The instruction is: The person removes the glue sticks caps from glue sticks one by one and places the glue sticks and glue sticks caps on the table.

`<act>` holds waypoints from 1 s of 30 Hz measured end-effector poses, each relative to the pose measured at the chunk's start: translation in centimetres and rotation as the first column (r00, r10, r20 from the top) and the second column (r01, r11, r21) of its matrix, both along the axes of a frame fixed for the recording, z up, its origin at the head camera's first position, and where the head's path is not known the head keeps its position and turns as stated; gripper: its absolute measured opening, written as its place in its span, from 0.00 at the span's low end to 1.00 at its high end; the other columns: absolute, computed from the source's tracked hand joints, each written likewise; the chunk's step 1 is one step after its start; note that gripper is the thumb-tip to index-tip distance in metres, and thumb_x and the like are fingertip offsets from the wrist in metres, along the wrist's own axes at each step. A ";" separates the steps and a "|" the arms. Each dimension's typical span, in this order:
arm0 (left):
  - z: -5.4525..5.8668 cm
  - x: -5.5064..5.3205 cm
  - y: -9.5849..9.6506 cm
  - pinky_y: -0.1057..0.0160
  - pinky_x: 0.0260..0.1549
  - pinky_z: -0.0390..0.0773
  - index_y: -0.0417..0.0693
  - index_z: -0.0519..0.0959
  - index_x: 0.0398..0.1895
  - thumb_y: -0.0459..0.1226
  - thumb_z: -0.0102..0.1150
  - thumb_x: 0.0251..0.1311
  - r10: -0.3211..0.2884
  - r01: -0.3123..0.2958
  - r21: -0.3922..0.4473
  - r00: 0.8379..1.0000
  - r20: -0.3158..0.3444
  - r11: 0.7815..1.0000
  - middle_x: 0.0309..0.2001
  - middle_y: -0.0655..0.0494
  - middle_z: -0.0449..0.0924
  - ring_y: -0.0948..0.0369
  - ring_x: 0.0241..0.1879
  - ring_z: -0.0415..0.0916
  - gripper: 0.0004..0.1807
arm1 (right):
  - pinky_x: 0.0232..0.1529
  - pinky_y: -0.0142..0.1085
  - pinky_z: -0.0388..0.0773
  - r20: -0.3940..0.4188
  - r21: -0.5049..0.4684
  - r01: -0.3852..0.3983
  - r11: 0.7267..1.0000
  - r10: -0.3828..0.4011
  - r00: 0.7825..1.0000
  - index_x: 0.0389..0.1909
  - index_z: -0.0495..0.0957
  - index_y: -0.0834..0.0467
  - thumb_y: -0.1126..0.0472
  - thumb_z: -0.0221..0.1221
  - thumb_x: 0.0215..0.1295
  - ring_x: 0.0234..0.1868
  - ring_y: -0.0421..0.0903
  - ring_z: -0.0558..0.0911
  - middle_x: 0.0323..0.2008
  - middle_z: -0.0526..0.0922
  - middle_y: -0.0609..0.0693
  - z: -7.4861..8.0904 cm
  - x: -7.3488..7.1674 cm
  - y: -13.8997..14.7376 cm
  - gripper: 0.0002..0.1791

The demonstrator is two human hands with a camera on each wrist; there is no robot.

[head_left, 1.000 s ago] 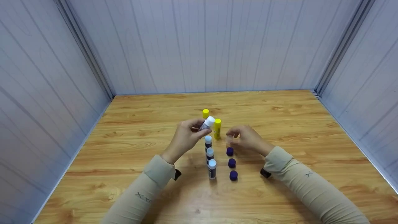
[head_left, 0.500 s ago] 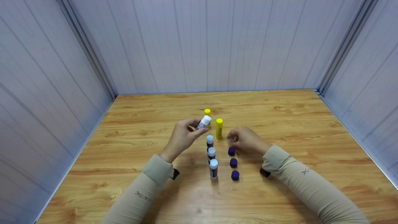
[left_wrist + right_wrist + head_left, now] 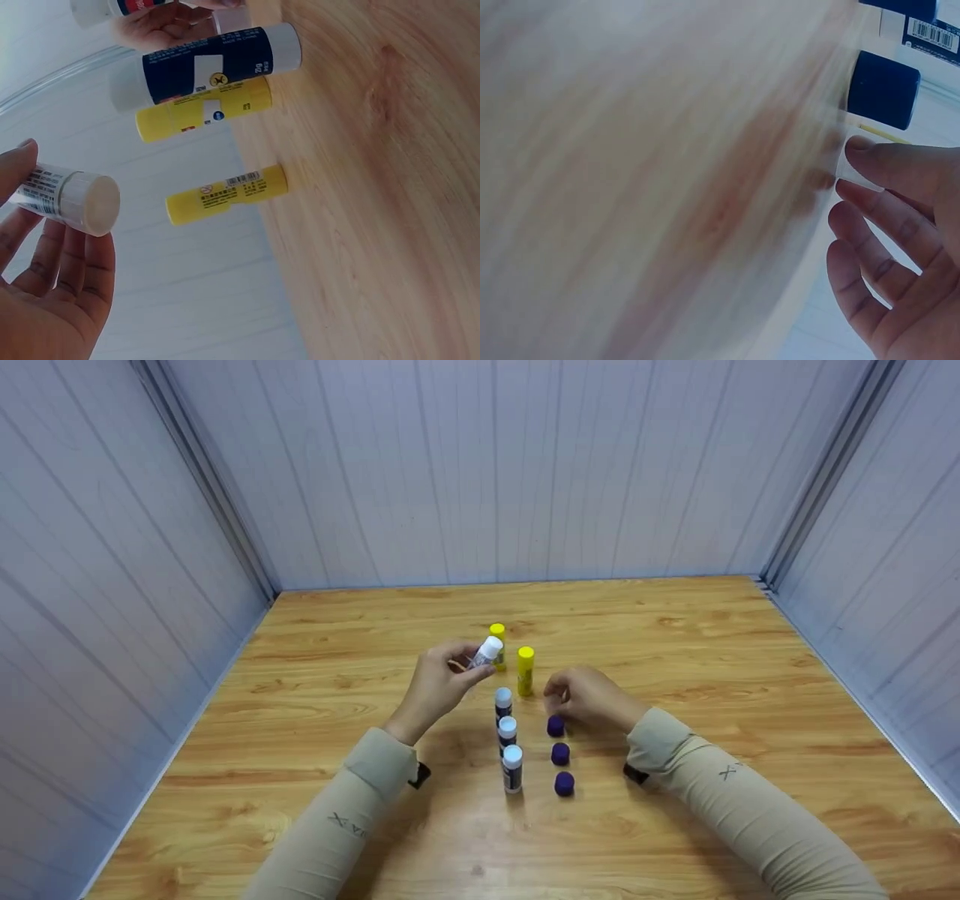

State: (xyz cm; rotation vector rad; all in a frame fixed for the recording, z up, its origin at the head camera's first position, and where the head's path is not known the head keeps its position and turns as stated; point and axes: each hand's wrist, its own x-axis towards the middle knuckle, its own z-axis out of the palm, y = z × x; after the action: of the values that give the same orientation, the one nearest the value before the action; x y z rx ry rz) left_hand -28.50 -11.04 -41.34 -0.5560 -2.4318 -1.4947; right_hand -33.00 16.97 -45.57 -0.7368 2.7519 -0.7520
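My left hand [image 3: 439,686] grips a white glue stick [image 3: 486,652] that is tilted above the table, its white end facing up and away. In the left wrist view the printed label of this glue stick [image 3: 56,196] shows between thumb and fingers. My right hand [image 3: 592,696] is low at the table, just beyond a row of dark purple caps [image 3: 555,726]. Between its thumb and index finger it pinches a clear cap [image 3: 861,169], which is hard to make out. The clear cap [image 3: 230,18] also appears at the top of the left wrist view.
Several uncapped glue sticks with dark labels [image 3: 512,769] stand upright in a row between the hands. Two yellow glue sticks [image 3: 525,671] stand upright farther back. Pale panel walls [image 3: 495,472] enclose the wooden table [image 3: 315,660] at the back and sides.
My left hand has drawn slightly left with the white glue stick, uncovering more of the rear yellow one. My right hand has lowered slightly with the clear cap.
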 end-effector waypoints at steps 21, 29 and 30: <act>-2.6 -3.1 1.0 0.57 0.52 0.90 0.45 0.87 0.47 0.34 0.76 0.67 0.032 -0.022 -0.035 0.954 0.298 0.999 0.48 0.51 0.89 0.54 0.51 0.86 0.09 | 0.50 0.46 0.88 -0.005 0.012 -0.008 1.000 0.008 1.000 0.51 0.90 0.60 0.71 0.69 0.65 0.44 0.48 0.88 0.43 0.92 0.52 0.0 -0.1 -0.2 0.14; -3.5 -3.7 1.2 0.55 0.55 0.89 0.44 0.86 0.50 0.32 0.72 0.70 -0.012 0.036 -0.062 0.939 0.342 0.997 0.51 0.50 0.88 0.53 0.54 0.86 0.08 | 0.49 0.46 0.87 -0.007 0.027 -0.009 1.000 0.009 1.000 0.50 0.90 0.59 0.69 0.71 0.66 0.43 0.47 0.86 0.41 0.91 0.51 -0.1 -0.4 0.0 0.12; -3.6 -3.8 1.2 0.55 0.56 0.89 0.42 0.86 0.50 0.31 0.72 0.70 -0.020 0.045 -0.065 0.939 0.344 0.997 0.52 0.49 0.88 0.52 0.54 0.86 0.08 | 0.49 0.46 0.87 -0.002 0.028 -0.008 1.000 0.008 1.000 0.50 0.90 0.59 0.69 0.71 0.66 0.43 0.47 0.86 0.41 0.91 0.51 -0.1 -0.4 0.0 0.12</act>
State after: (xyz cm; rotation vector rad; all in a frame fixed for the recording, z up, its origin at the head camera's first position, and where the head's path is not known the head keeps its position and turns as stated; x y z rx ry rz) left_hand -32.29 -9.82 -44.96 -0.3744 -2.7588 -1.6416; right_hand -33.35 16.95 -45.69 -0.7427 2.7545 -0.7101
